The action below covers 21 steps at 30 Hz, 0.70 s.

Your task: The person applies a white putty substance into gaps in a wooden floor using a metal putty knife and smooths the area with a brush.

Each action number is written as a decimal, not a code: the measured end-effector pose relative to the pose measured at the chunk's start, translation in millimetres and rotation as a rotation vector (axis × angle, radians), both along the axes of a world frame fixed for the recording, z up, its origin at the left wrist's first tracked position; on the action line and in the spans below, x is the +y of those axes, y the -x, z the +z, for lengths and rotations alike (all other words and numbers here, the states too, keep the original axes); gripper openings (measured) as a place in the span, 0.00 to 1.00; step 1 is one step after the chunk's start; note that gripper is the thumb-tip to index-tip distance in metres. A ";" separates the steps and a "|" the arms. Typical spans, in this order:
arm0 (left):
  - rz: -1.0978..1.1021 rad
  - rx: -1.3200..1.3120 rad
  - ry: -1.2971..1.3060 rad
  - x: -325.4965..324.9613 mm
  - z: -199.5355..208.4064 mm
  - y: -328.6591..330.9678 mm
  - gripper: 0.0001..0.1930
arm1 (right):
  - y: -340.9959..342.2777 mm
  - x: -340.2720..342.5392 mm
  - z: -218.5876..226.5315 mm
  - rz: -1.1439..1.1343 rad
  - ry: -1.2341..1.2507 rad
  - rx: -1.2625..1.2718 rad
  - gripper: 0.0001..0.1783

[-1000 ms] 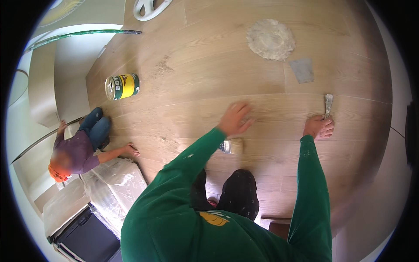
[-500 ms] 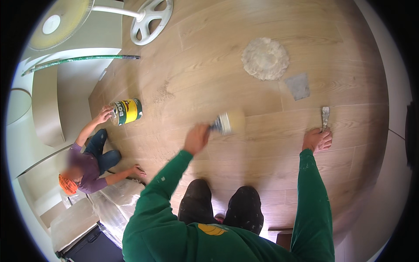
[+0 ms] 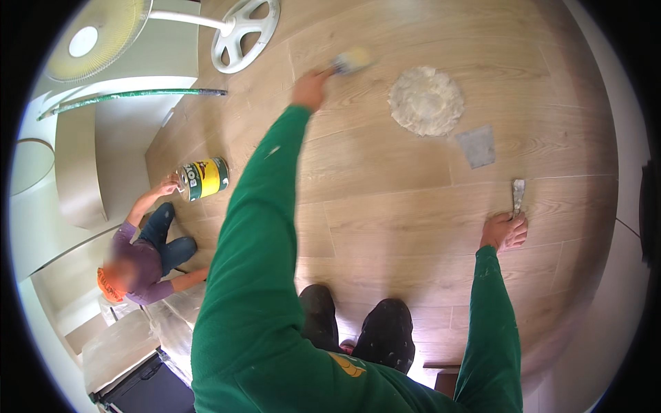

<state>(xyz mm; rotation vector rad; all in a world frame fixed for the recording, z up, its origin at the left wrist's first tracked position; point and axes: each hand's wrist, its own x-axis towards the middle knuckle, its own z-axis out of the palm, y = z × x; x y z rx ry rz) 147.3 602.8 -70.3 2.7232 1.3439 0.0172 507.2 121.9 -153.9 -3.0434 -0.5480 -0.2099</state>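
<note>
Stretched far forward, my left hand (image 3: 310, 89) is closed round the handle of a wide paintbrush (image 3: 352, 60), whose pale bristles point right and are blurred by motion. My right hand (image 3: 505, 231) rests low over the floor at the right, wrapped round the handle of a putty knife (image 3: 518, 195) with a smeared metal blade pointing away from me. Beyond that knife lies a grey square sheet (image 3: 476, 146), perhaps sandpaper. A round, fluffy whitish pad (image 3: 427, 101) lies on the wood-plank floor (image 3: 385, 227) between the brush and the sheet.
At the left a co-worker (image 3: 148, 265) in a purple top sits on the floor, one hand on a green and yellow paint can (image 3: 204, 178). A standing fan's white base (image 3: 246, 34) and a green pole (image 3: 138, 93) are at the upper left. A plastic-covered item (image 3: 124, 351) stands lower left.
My left hand has swept the paintbrush forward, from mid-floor to near the fan base. The right hand still grips the putty knife. The grit patch seen earlier on the floor is now behind my left arm.
</note>
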 end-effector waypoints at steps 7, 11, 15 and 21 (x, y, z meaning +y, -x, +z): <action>0.590 0.585 -0.099 -12.7 102.6 279.6 0.25 | 13.2 2.6 -2.5 0.058 -0.053 0.001 0.25; 0.319 0.284 -0.115 16.3 105.7 121.6 0.26 | 2.4 -3.5 -0.4 0.048 -0.027 -0.029 0.25; 0.121 0.141 -0.214 79.9 82.2 -32.9 0.23 | -0.8 -4.5 -4.2 0.027 -0.037 -0.036 0.25; 0.334 0.514 0.021 171.9 56.4 50.6 0.20 | 12.9 10.3 -5.6 0.094 -0.059 -0.047 0.24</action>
